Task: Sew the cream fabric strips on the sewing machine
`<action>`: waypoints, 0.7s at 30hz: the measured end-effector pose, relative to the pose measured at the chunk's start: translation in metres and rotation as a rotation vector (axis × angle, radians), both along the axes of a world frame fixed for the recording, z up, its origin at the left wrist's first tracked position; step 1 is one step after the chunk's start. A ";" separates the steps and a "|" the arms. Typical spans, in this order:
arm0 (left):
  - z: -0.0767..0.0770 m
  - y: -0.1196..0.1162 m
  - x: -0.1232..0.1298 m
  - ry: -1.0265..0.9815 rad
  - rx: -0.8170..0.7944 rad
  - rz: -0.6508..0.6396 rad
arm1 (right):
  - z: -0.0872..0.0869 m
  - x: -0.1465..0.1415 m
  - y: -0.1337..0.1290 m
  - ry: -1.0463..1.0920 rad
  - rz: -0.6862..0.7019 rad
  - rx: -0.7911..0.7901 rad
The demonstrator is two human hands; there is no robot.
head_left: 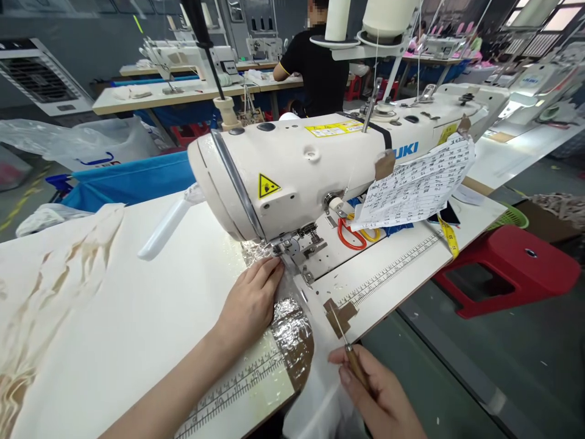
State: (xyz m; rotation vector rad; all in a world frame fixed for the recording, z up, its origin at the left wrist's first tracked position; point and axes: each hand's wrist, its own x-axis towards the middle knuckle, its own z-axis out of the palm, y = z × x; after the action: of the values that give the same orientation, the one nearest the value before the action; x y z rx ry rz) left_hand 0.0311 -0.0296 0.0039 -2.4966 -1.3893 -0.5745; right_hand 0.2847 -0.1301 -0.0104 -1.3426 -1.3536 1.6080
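Observation:
A white sewing machine [292,171] stands across the table. My left hand [253,296] lies palm down beside its needle area, fingertips pressed together on the edge of a white fabric [324,366]. Whether those fingers pinch the fabric is hidden. The fabric runs from under the presser foot over the table's front edge. In my right hand [375,387], near that edge, is an awl [355,364] with a wooden handle, its thin metal tip pointing up and away over a brown tape patch [339,317]. The right fingers also touch the fabric.
Red-handled scissors [351,235] lie behind the needle plate, near a handwritten sheet [415,183] and a yellow tape measure [448,236]. Cream fabric [59,280] is piled at the left. A red stool [512,268] stands at the right. A person in black [324,67] sits farther back.

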 end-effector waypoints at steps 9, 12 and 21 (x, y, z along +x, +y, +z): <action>0.011 0.004 0.002 -0.121 -0.014 -0.025 | 0.017 -0.003 0.023 -0.214 0.051 0.278; 0.009 0.004 -0.001 -0.191 -0.050 -0.081 | 0.020 -0.005 0.026 -0.229 0.063 0.327; 0.007 0.004 -0.003 -0.090 -0.017 0.023 | 0.031 -0.019 0.048 -0.234 0.141 0.531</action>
State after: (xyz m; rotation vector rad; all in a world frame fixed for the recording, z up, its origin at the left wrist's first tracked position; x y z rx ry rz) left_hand 0.0278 -0.0253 0.0105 -2.4929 -1.4589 -0.6805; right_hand 0.2654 -0.0818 0.0202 -1.1459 -1.8880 1.0770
